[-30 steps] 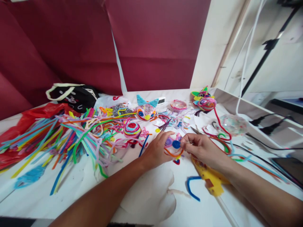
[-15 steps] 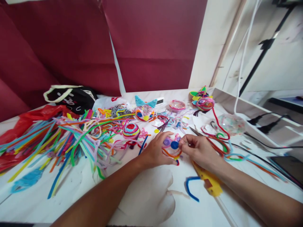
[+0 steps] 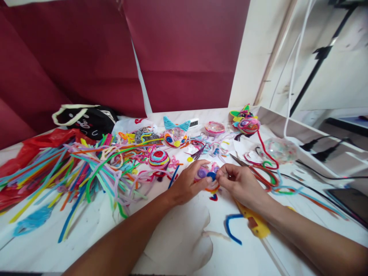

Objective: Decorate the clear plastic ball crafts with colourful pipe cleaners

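On the left, coloured pipe cleaners [image 3: 96,168] lie heaped on red plastic [image 3: 50,140]. Mid-table, the left hand [image 3: 186,184] grips a round craft piece [image 3: 202,173], its thumb at the blue disc [image 3: 212,175]. The right hand [image 3: 243,184] brings thumb and forefinger together at the disc's right edge, any hold hidden, near a yellow glue gun [image 3: 260,229].

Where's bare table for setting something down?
Bare white tabletop shows between the left forearm and the multicoloured pipe-cleaner heap, and just nearer than the bent blue pipe cleaner. It's crowded beyond the left hand, around the red-centred striped round piece.
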A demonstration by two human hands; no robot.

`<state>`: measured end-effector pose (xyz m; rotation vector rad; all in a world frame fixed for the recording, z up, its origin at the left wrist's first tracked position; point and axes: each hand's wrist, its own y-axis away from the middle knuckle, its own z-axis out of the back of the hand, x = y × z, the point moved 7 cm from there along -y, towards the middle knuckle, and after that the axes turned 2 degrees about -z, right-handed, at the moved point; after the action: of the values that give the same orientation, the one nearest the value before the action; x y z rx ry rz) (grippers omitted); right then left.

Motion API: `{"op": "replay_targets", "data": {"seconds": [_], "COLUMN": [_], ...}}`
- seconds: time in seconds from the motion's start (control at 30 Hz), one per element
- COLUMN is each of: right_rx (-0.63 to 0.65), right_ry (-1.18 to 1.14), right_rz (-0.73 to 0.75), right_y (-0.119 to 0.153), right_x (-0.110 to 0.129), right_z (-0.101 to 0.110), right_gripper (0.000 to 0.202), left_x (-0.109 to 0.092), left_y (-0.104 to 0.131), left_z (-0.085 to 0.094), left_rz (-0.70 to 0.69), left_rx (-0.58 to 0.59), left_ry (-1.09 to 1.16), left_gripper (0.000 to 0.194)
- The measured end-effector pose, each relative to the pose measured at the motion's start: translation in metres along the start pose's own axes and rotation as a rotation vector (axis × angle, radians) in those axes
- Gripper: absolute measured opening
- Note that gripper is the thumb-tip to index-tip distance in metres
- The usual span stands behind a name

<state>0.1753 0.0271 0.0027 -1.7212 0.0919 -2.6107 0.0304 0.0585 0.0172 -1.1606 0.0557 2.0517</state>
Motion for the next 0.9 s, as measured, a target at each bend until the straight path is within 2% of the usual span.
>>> {"op": "replay_targets", "data": {"seconds": [0.3, 0.5, 0.63, 0.73, 0.9], "right_rx": [-0.01, 0.044, -0.047, -0.133, -0.151], "right_ry": [0.089, 0.005, 0.058, 0.114, 0.078], "right_rz": [0.002, -0.033, 0.024, 0.069, 0.058], "right_y": [0.004, 0.003, 0.003, 0.002, 0.0], "right_x": [0.009, 0.009, 0.015, 0.019, 0.015], "right_z": [0.002, 0.006, 0.015, 0.019, 0.014], "right_gripper": [0.02, 0.02, 0.019, 0.025, 0.037], "left_x": [0.001, 0.002, 0.0, -0.001, -0.001], "left_y": [0.001, 0.001, 0.001, 0.001, 0.001], "left_z": [-0.001, -0.001, 0.0, 0.0, -0.001], "left_rz": [0.021, 0.019, 0.01, -0.002, -0.016], "left_rx": [-0.027, -0.038, -0.039, -0.036, -0.027], "left_ry": [-0.009, -0.021, -0.03, -0.031, -0.041], "left_gripper": [0.046, 0.045, 0.044, 0.043, 0.045]}}
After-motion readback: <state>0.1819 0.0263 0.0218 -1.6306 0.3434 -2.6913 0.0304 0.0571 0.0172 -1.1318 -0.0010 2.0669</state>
